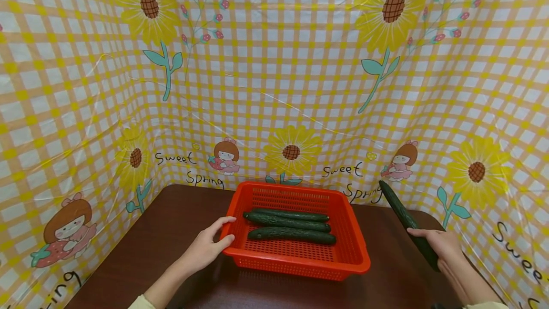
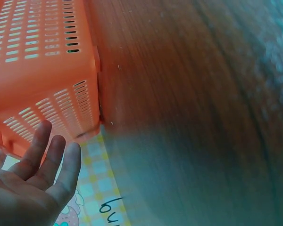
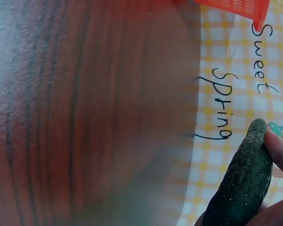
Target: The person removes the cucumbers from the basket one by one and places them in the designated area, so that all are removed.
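A red plastic basket (image 1: 300,267) stands on the table with three dark green cucumbers (image 1: 291,235) lying side by side in it. My left hand (image 1: 206,248) is at its left rim, thumb and index finger spread and touching the edge. In the left wrist view, the other fingers (image 2: 66,174) of that hand extend loosely beside the basket's slotted wall (image 2: 61,110). Off to the right of the basket, my right hand (image 1: 439,244) grips another cucumber (image 1: 399,206) around its lower half, holding it tilted above the table. Bumpy skin shows on this cucumber (image 3: 240,183) in the right wrist view.
The dark brown wooden table (image 1: 171,218) reaches back to a yellow checked cloth (image 1: 274,85) printed with sunflowers and cartoon figures. This cloth hangs as walls at the back and on both sides. The basket's raised walls surround the cucumbers inside.
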Available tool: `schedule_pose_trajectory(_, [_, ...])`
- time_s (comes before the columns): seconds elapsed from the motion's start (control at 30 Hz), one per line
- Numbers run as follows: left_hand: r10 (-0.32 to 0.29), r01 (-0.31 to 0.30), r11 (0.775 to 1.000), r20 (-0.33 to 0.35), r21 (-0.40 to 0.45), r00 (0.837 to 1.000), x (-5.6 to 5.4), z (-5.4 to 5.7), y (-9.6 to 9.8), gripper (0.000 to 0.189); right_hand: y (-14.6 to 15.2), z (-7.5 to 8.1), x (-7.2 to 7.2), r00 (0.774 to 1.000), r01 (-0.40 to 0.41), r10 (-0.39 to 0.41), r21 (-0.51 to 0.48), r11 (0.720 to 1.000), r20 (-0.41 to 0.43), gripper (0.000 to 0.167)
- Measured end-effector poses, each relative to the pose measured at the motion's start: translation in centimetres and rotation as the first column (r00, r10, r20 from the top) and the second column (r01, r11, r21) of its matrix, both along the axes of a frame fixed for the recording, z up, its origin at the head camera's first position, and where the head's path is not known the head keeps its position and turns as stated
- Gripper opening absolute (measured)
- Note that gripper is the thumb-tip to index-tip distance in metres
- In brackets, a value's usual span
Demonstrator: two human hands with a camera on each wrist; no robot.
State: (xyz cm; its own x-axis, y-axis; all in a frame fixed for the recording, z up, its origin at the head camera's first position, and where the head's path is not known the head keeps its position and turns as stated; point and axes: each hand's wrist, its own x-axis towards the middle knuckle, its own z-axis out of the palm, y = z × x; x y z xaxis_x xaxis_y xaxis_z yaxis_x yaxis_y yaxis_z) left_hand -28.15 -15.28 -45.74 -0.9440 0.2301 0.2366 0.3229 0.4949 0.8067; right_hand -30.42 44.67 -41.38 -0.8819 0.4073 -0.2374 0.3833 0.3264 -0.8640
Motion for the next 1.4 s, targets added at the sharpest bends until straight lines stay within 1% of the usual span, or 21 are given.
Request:
schedule_pose_trajectory(0.03, [0.002,-0.002,1.000,0.000,0.000,1.000,0.0,0.0,0.0,0.043,0.1,-0.1,0.1,1.000,-0.002,0.002,0.006,1.000,0.004,0.045])
schedule_pose_trajectory(0.1, [0.003,-0.003,1.000,0.000,0.000,1.000,0.0,0.0,0.0,0.043,0.2,-0.5,0.2,1.000,-0.002,0.002,0.013,1.000,0.014,0.060])
schedule_pose_trajectory(0.13, [0.003,-0.003,1.000,0.000,0.001,1.000,0.0,0.0,0.0,0.043,0.3,-0.7,0.3,1.000,0.010,-0.010,0.013,1.000,0.020,0.065])
schedule_pose_trajectory(0.2, [0.001,-0.001,1.000,-0.003,-0.003,1.000,0.0,0.0,0.0,0.043,0.4,-1.1,0.5,0.999,0.020,-0.021,0.023,1.000,0.038,0.082])
schedule_pose_trajectory(0.23, [0.000,0.000,1.000,-0.002,-0.003,1.000,0.0,0.0,0.1,0.044,0.5,-1.3,0.6,0.998,0.035,-0.036,0.024,0.999,0.044,0.085])
schedule_pose_trajectory(0.27, [-0.002,0.002,1.000,-0.001,-0.002,1.000,0.0,0.0,0.1,0.044,0.6,-1.5,0.6,0.997,0.048,-0.050,0.031,0.998,0.050,0.092])
schedule_pose_trajectory(0.37, [0.000,0.000,1.000,0.003,-0.003,1.000,0.1,0.0,0.1,0.044,0.9,-2.0,0.8,0.996,0.063,-0.066,0.048,0.997,0.061,0.103])
schedule_pose_trajectory(0.43, [0.003,-0.003,1.000,0.008,-0.001,1.000,0.1,0.1,0.1,0.044,1.2,-2.3,0.8,0.996,0.068,-0.071,0.042,0.997,0.063,0.105])
schedule_pose_trajectory(0.63, [0.002,-0.002,1.000,0.013,-0.006,1.000,0.1,0.0,0.1,0.044,2.0,-3.4,0.9,0.993,0.073,-0.075,0.026,0.997,0.090,0.106])
schedule_pose_trajectory(0.83, [0.001,-0.001,1.000,0.010,-0.004,1.000,0.0,-0.1,0.1,0.044,2.7,-4.2,1.0,0.988,0.070,-0.079,0.074,0.995,0.130,0.114])
schedule_pose_trajectory(0.93, [0.006,-0.006,1.000,0.008,-0.003,1.000,0.0,-0.1,0.1,0.044,2.9,-4.5,1.0,0.987,0.061,-0.076,0.106,0.992,0.143,0.113])
schedule_pose_trajectory(1.17, [0.015,-0.015,1.000,-0.005,-0.005,1.000,0.1,-0.1,0.0,0.044,2.5,-4.3,1.0,0.979,0.066,-0.100,0.192,0.979,0.176,0.104])
schedule_pose_trajectory(1.3, [0.018,-0.018,1.000,-0.004,-0.011,1.000,0.1,-0.1,0.1,0.044,2.3,-4.2,1.0,0.973,0.026,-0.089,0.279,0.960,0.213,0.096])
schedule_pose_trajectory(1.4, [0.022,-0.022,1.000,-0.004,-0.008,1.000,0.1,-0.1,0.0,0.044,2.2,-4.2,1.0,0.972,-0.005,-0.071,0.321,0.947,0.225,0.087])
